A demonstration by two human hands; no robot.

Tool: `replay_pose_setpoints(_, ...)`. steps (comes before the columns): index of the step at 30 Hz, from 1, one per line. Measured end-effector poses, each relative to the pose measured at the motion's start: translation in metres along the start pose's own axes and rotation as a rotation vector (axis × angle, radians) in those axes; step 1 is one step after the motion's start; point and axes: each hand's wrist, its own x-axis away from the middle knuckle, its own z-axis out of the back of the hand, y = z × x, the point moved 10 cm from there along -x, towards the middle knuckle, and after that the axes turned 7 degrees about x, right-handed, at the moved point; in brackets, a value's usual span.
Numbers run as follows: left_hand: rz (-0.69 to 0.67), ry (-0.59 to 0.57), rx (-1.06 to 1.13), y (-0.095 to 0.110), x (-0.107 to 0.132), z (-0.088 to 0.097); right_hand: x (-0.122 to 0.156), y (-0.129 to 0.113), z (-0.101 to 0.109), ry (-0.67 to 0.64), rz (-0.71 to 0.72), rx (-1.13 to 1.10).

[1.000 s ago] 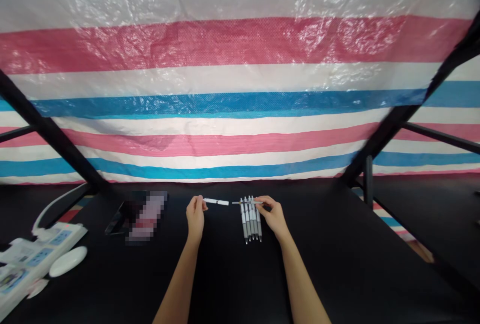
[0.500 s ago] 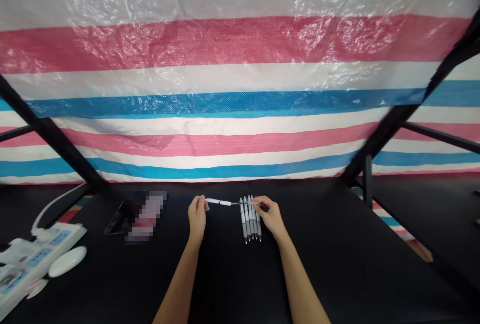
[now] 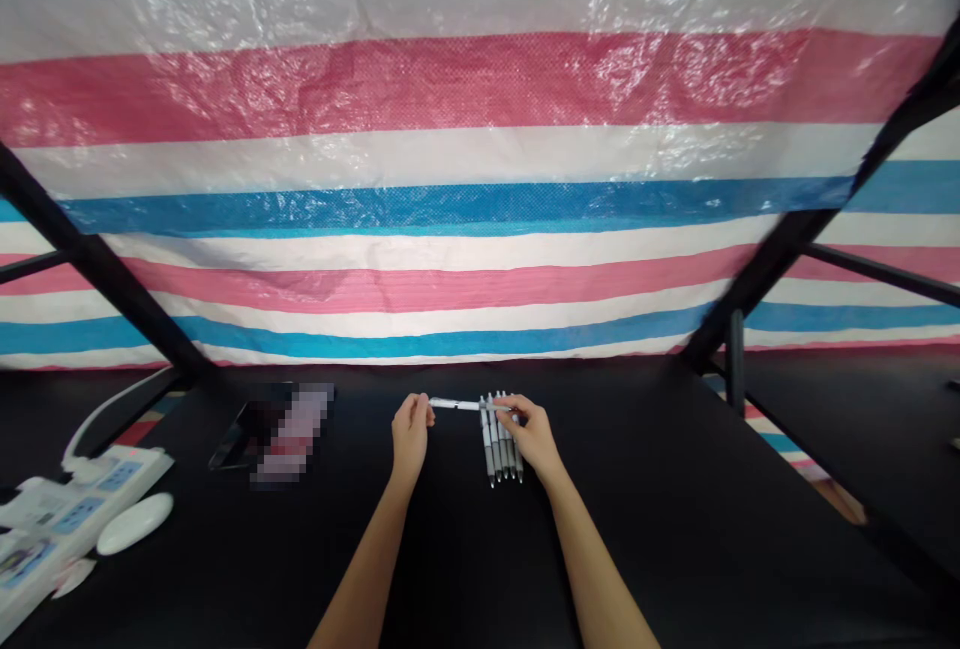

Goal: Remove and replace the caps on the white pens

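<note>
Both left hand and right hand pinch a white pen over grey pens.

- The woven plastic tarpaulin is running in broad horizontal stripes of white, pinkish red and blue, repeating from top to bottom.
- The tabletop is showing plain black.
- The frame bars are showing black.
- The row of pens is showing grey barrels banded with white.
- The white pen is showing white between the hands.
- On the left, the power strip is showing white with blue panels, just beside a white computer mouse.
</note>
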Motion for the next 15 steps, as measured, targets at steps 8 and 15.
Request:
replay_pose_setpoints(8, 0.001, 0.002, 0.007, -0.0046, -0.0022, 0.0027, 0.0003, 0.0012, -0.0035, -0.019, -0.01, -0.001)
replay_pose_setpoints(15, -0.008, -0.03, 0.004, 0.0031, 0.0003, -0.0014, 0.0009, 0.0067, -0.0046, -0.034, -0.07, -0.018)
